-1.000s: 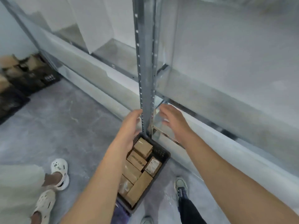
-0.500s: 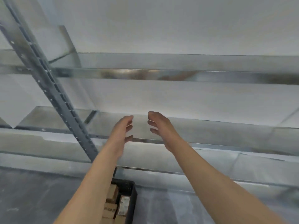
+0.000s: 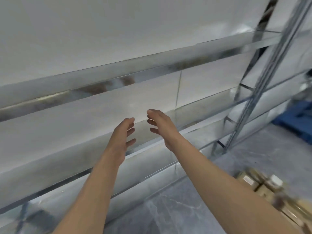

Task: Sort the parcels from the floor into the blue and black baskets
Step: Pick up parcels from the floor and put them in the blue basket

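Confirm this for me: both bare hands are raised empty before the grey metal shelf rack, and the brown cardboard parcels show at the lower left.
Not quite. The head view shows the brown cardboard parcels at the lower right, not the lower left. The left hand and right hand are indeed raised empty before the grey metal shelf rack.

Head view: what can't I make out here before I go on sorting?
- Parcels, head view: motion blur smears the labels. The right forearm and the frame's edge cut off the pile.
- Blue object, head view: cut off by the right edge. Cannot tell whether it is a basket or a pallet.
- Dark shape, head view: blurred, under the lowest shelf. Cannot be identified.
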Tool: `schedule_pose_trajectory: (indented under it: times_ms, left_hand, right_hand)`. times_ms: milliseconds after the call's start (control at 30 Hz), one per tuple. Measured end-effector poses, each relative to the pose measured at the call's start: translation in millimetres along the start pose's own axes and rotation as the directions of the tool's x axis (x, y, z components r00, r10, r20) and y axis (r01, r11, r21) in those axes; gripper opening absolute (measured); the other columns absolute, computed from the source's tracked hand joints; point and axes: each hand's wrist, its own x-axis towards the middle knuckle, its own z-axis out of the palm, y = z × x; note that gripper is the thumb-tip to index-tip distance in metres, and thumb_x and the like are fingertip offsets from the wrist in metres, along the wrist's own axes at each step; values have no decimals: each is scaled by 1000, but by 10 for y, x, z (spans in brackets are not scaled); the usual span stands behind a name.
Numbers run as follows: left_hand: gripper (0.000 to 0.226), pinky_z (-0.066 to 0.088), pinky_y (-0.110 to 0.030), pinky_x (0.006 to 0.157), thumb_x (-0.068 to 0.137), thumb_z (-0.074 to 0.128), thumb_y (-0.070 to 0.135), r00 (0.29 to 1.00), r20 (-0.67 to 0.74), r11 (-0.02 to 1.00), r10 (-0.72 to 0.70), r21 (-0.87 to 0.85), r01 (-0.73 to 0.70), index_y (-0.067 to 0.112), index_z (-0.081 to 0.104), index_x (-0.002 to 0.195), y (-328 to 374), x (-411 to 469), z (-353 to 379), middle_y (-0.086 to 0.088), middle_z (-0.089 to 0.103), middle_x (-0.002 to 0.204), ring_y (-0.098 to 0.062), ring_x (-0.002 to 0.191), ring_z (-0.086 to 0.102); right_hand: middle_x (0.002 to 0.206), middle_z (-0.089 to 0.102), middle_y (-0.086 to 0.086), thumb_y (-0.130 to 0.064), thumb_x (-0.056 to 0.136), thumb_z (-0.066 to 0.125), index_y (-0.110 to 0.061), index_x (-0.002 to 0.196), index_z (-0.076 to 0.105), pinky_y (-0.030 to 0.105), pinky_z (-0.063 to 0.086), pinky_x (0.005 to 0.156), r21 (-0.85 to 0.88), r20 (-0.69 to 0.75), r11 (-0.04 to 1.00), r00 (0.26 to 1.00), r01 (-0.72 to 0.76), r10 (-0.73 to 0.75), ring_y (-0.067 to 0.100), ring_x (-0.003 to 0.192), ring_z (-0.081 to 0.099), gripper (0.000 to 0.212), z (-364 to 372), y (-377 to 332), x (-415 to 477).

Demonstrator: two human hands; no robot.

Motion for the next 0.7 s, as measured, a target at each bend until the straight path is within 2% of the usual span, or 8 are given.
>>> schedule_pose_trajectory:
  times_ms: [100, 267, 333, 433, 567, 600, 667, 700]
  left_hand:
    - [24, 51, -39, 94, 101, 59, 42, 992, 127, 999, -12, 53, 5, 27, 68, 117, -20, 73, 580, 5, 66, 130, -13, 123, 60]
    - [14, 51, -39, 92, 100, 59, 40, 937, 344, 990, -54, 139, 6, 30, 69, 101, -84, 167, 1378, 7, 67, 116, -15, 120, 61]
    - [14, 51, -39, 91, 99, 59, 40, 907, 414, 985, -79, 173, 7, 30, 69, 102, -122, 178, 1660, 7, 66, 113, -16, 118, 61]
    - [12, 50, -40, 94, 99, 59, 37, 848, 519, 977, -111, 212, -2, 30, 68, 96, -202, 165, 2034, 9, 65, 103, -13, 109, 61]
    - [25, 51, -38, 90, 97, 62, 41, 760, 629, 968, -161, 250, -2, 25, 68, 117, -296, 119, 2374, 8, 65, 116, -15, 120, 61]
    - [23, 51, -39, 90, 98, 62, 40, 740, 649, 965, -177, 262, 1, 26, 68, 115, -317, 105, 2442, 8, 65, 115, -15, 119, 61]
    - [14, 49, -40, 90, 100, 60, 36, 691, 695, 958, -201, 286, -9, 28, 70, 96, -371, 66, 2566, 9, 65, 104, -14, 110, 61]
    - [18, 49, -39, 90, 101, 59, 35, 667, 716, 956, -208, 292, -15, 29, 71, 88, -409, 49, 2624, 10, 66, 97, -13, 105, 62]
  right_hand:
    - [138, 62, -5, -47, 105, 56, -23, 145, 56, 43, 49, 112, 16, -117, 1000, 993, -1, 3, 14, 127, 60, 47, -540, 3, -62]
    - [137, 64, -4, -53, 99, 58, -23, 142, 60, 41, 51, 108, 50, -336, 999, 942, 4, 13, 13, 126, 61, 53, -1294, 75, -289]
    - [135, 63, -3, -51, 100, 60, -22, 139, 61, 40, 51, 108, 71, -424, 997, 905, 3, 27, 14, 126, 60, 49, -1528, 103, -418]
    - [128, 65, -4, -51, 98, 61, -32, 118, 65, 44, 51, 109, 83, -542, 997, 840, 2, 43, 16, 125, 61, 27, -1795, 142, -611]
    - [132, 64, -6, -51, 101, 59, -29, 127, 62, 43, 50, 111, 103, -662, 995, 747, 2, 67, 12, 124, 60, 34, -1997, 202, -875]
    - [132, 63, -6, -50, 102, 58, -29, 129, 61, 43, 49, 111, 108, -684, 994, 725, -2, 76, 12, 124, 60, 34, -2030, 211, -944]
    - [130, 64, -5, -49, 103, 57, -32, 126, 63, 43, 48, 113, 124, -730, 992, 676, -11, 99, 13, 124, 60, 29, -2075, 243, -1075]
    - [129, 65, -3, -49, 103, 57, -34, 120, 63, 44, 48, 113, 133, -748, 991, 655, -16, 111, 16, 125, 61, 23, -2091, 253, -1136]
